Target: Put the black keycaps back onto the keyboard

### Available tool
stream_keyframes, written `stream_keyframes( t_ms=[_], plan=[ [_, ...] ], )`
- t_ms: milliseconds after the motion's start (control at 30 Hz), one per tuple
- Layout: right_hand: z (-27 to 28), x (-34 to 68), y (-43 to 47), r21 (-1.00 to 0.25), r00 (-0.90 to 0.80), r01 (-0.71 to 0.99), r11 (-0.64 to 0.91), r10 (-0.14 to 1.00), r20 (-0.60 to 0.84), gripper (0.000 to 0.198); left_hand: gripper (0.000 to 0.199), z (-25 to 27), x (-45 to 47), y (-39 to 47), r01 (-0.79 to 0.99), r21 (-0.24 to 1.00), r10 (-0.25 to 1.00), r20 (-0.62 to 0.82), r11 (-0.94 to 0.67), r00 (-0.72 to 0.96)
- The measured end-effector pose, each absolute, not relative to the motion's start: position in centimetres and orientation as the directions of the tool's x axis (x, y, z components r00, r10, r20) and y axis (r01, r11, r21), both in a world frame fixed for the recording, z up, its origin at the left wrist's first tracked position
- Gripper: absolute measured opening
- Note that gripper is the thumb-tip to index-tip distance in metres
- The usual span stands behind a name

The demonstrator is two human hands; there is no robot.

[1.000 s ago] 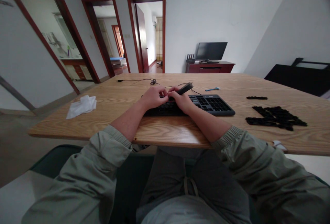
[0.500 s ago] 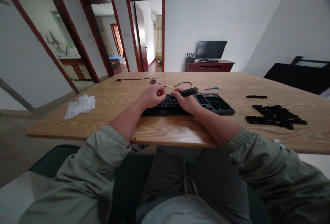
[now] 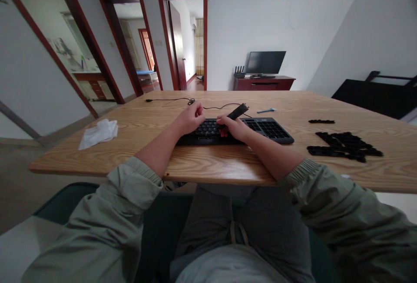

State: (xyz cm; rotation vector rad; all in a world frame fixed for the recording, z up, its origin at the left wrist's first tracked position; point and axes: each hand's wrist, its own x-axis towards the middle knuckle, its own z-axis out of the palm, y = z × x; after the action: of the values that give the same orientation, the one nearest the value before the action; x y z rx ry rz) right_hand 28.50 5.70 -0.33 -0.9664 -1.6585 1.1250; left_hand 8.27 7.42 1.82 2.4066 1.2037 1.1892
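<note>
A black keyboard [image 3: 269, 128] lies near the front of the wooden table; its left part shows keys, and its right part looks like a grid of bare key sockets. My right hand [image 3: 235, 127] is closed round a thick black stick-shaped tool [image 3: 239, 110] above the middle of the keyboard. The tool's upper end tilts up to the right, and its lower end is hidden by my fingers. My left hand [image 3: 191, 118] is at the keyboard's left end with its fingers curled in; whether anything is pinched there is hidden.
Several dark pieces, perhaps keycaps, form a pile [image 3: 347, 145] at the right, with a short row [image 3: 321, 121] behind it. A blue brush-like tool [image 3: 266, 110] and a black cable [image 3: 172, 100] lie beyond the keyboard. Crumpled white tissue [image 3: 98, 133] rests on the left of the table [image 3: 130, 118].
The tool in my right hand has tipped more upright, and its fingers have shifted slightly left. My left hand has drawn a little left and up, away from my right hand.
</note>
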Motion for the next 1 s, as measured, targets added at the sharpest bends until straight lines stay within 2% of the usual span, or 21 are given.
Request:
stream_keyframes(
  t_ms=[133,233,300,400,700,1000],
  plan=[
    [-0.4,28.6,6.2,-0.951,-0.342,0.124,0.283,0.912,0.226,0.023,0.007,1.6,8.3,7.7,0.610,0.450,0.738,0.561,-0.652,0.375],
    [-0.8,28.6,6.8,-0.962,-0.333,0.090,0.257,0.918,0.214,0.024,0.015,1.2,8.4,8.1,0.641,0.359,0.730,0.431,-0.678,0.531],
    [-1.1,28.7,7.1,-0.973,-0.310,0.038,0.229,0.928,0.207,0.025,0.022,0.9,8.6,8.1,0.614,0.281,0.675,0.354,-0.737,0.648],
    [-1.4,28.8,7.3,-0.977,-0.288,-0.027,0.214,0.934,0.212,0.025,0.024,0.4,8.9,8.1,0.526,0.224,0.572,0.353,-0.820,0.741],
    [-1.5,29.1,7.3,-0.977,-0.260,-0.088,0.196,0.942,0.213,0.022,0.031,-0.8,9.9,8.3,0.526,0.170,0.547,0.392,-0.833,0.740],
    [-1.3,28.8,6.9,-0.975,-0.208,-0.094,0.204,0.953,0.219,0.020,0.028,-1.0,10.3,8.3,0.507,0.195,0.538,0.426,-0.840,0.727]
  ],
)
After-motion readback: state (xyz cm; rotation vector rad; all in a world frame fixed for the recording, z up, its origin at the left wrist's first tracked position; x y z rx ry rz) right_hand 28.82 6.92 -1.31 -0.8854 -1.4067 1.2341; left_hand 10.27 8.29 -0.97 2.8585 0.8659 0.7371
